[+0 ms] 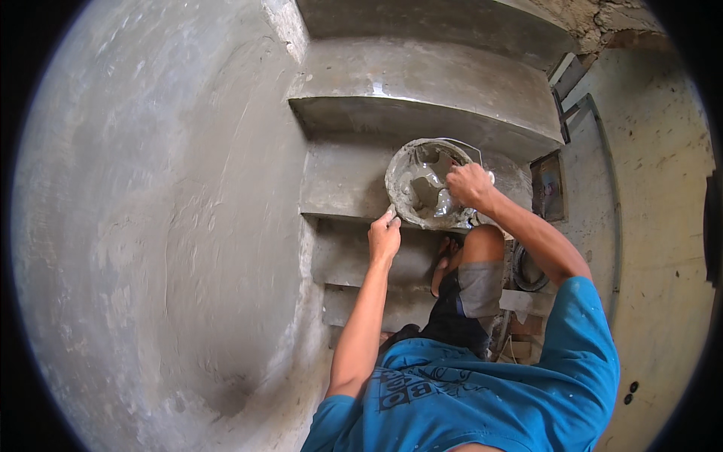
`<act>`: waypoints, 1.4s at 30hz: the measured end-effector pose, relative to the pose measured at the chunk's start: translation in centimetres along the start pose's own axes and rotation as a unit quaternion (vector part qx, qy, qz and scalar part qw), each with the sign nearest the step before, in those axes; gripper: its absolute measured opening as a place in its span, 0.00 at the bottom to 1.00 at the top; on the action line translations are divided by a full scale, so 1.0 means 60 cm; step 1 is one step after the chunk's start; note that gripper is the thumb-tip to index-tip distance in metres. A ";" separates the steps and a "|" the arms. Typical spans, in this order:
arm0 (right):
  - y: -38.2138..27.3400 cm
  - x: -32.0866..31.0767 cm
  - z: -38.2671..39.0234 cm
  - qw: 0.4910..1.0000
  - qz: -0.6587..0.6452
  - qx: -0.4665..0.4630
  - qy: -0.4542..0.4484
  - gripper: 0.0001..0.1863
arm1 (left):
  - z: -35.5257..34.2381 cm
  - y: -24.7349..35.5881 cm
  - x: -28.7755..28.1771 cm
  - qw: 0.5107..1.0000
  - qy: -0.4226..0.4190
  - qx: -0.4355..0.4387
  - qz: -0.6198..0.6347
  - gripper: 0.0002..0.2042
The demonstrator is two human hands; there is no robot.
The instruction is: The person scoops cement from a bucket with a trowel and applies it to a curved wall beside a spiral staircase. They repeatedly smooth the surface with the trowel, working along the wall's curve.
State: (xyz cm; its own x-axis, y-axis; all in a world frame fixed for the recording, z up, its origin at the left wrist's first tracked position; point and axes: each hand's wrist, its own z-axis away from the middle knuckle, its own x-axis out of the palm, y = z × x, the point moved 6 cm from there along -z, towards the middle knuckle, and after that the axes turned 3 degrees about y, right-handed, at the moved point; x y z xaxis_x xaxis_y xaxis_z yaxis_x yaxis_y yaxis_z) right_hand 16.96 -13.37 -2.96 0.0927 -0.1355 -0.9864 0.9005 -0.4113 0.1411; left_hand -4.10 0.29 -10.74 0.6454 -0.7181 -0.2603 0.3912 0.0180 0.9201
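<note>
A mortar-crusted bucket (401,177) with a wire handle rests on a concrete step, holding wet grey mixture. My right hand (468,185) is closed over its right side, on something dipped in the mixture that I cannot make out. My left hand (384,237) is closed beside the bucket's lower-left rim, its thumb at the rim; what its fingers hold is partly hidden. My bent knee (483,245) is just below the bucket.
Concrete steps (422,71) rise beyond the bucket. A grey plastered wall (166,211) runs along the left, a stained pale panel (655,211) along the right. A dark ring-shaped object (520,275) and a small framed item (547,188) sit right of the steps.
</note>
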 end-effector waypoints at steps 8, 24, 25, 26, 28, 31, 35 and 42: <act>0.015 -0.040 0.051 0.989 -0.046 0.081 -0.114 0.14 | -0.012 -0.021 0.011 0.998 -0.039 -0.023 0.050 0.26; 0.093 0.004 0.191 0.841 -0.488 0.235 0.001 0.24 | 0.005 -0.013 -0.084 0.997 -0.028 0.039 -0.056 0.26; 0.087 -0.003 0.198 0.817 -0.523 0.243 0.021 0.22 | 0.006 0.012 -0.099 0.993 -0.024 0.078 -0.083 0.26; 0.080 -0.013 0.206 0.799 -0.547 0.247 0.038 0.22 | 0.010 0.033 -0.114 0.989 -0.027 0.091 -0.115 0.25; 0.059 -0.042 0.211 0.782 -0.567 0.243 0.090 0.20 | 0.005 0.097 -0.157 0.963 -0.018 0.159 -0.218 0.26; 0.009 -0.085 0.207 0.714 -0.653 0.222 0.123 0.20 | -0.007 0.223 -0.235 0.881 0.018 0.323 -0.345 0.27; -0.089 -0.135 0.147 0.664 -0.710 0.187 0.141 0.20 | -0.028 0.405 -0.347 0.714 0.092 0.421 -0.552 0.27; -0.255 -0.171 -0.078 0.574 -0.794 0.167 0.110 0.15 | -0.081 0.641 -0.471 0.444 0.142 0.407 -0.785 0.27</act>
State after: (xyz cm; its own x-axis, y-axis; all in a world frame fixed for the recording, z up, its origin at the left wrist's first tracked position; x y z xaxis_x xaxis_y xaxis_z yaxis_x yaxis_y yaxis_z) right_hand 4.23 -1.48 4.63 -0.6485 0.7508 0.1256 -0.2053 -0.0136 -0.9786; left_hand -4.10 24.68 30.59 0.0976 0.7191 -0.6880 0.2135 -0.6903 -0.6913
